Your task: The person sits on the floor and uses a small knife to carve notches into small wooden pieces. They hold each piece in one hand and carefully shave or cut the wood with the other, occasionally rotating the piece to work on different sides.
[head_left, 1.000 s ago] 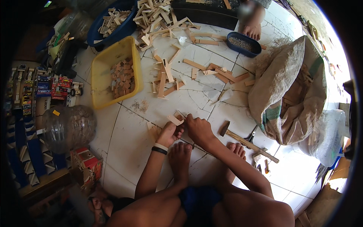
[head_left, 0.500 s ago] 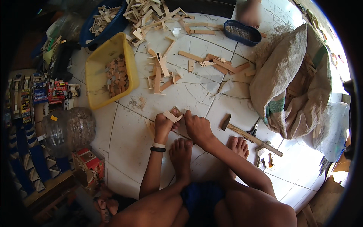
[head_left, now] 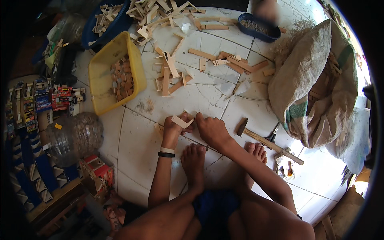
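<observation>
My left hand (head_left: 173,129) is closed on a small pale wooden piece (head_left: 182,121), which sticks out above its fingers with a short upright bit at the far end. Just right of it, my right hand (head_left: 212,131) is curled with thumb and fingertips pinched beside the wooden piece. Whatever those fingertips hold is hidden or too small to make out. A thin wooden strip (head_left: 158,129) lies on the floor by my left wrist. To the right of my right hand rests a hammer (head_left: 272,146) with a wooden handle, lying across black scissors (head_left: 273,135).
A yellow basin (head_left: 102,92) of small wooden blocks stands at left, near a blue basin (head_left: 85,35) and a clear plastic jar (head_left: 72,136). Wooden offcuts (head_left: 240,64) lie ahead. A sack (head_left: 298,76) stands at right. Another person's blurred hand (head_left: 267,12) is over a blue tray (head_left: 276,35).
My two hands stay close together at the wooden piece, with only a slight shift. The other person's hand has moved over the blue tray. The whole view has shifted slightly.
</observation>
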`<state>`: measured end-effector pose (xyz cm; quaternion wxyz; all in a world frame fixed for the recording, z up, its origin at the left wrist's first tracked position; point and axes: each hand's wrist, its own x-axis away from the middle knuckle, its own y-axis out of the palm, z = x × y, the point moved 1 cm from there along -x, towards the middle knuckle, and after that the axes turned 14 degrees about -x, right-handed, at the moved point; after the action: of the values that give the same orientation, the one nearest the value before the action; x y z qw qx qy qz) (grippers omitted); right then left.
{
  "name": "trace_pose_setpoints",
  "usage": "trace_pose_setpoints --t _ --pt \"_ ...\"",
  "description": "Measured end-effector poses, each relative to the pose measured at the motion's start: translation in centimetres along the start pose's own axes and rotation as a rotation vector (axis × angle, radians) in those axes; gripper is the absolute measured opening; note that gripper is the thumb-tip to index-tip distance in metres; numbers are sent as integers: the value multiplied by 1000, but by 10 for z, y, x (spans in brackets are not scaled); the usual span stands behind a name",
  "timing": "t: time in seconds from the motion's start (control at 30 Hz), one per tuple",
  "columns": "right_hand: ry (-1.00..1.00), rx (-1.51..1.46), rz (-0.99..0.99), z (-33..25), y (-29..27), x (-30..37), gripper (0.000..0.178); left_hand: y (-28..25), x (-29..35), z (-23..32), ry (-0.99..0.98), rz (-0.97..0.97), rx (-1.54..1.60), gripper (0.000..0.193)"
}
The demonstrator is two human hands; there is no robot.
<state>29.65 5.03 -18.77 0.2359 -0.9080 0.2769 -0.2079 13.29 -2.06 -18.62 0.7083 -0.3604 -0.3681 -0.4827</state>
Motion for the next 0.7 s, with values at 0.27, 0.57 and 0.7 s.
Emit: trace_pose_setpoints --t 0.27,0.57,0.7 --pt "-5 -9 -47 -3 -8 -1 17 -1 1 1 19 31 -8 40" --pt "-29 89 -6 -10 -10 -3 13 0 4 1 49 57 -25 41" --pt "-12 99 -13 -4 -12 8 13 2 6 -4 82 74 -35 41"
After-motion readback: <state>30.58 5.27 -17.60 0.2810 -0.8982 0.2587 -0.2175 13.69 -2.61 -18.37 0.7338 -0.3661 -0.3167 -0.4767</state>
